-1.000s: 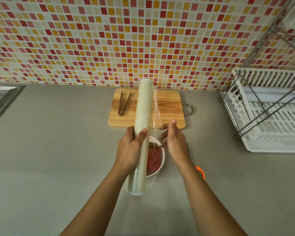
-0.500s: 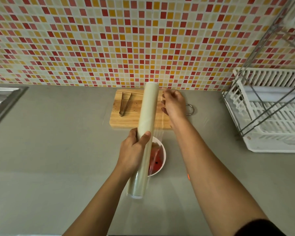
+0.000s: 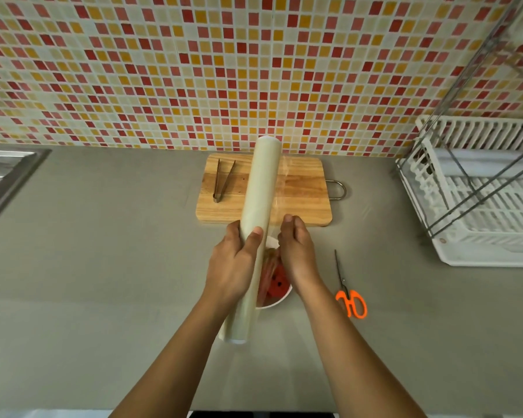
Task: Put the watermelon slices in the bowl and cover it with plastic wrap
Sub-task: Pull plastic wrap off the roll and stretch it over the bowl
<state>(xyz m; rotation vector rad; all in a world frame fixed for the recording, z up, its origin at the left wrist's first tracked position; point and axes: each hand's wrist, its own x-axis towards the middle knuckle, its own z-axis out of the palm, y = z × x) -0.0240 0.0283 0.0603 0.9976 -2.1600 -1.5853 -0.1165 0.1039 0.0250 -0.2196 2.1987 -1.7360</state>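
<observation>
A long pale roll of plastic wrap is held lengthwise above the counter, pointing away from me, with my left hand wrapped around its lower half. Just right of the roll, my right hand pinches the loose clear film at the roll's side. A thin strip of film shimmers along the roll's right edge over the board. Under both hands sits a white bowl with red watermelon slices in it, mostly hidden by the roll and hands.
A wooden cutting board with metal tongs lies by the tiled wall. Orange-handled scissors lie right of the bowl. A white dish rack stands at the right, a sink at the far left.
My right hand, which had reached up along the roll to its far end over the board, has come back down beside my left hand. The roll has barely moved.
</observation>
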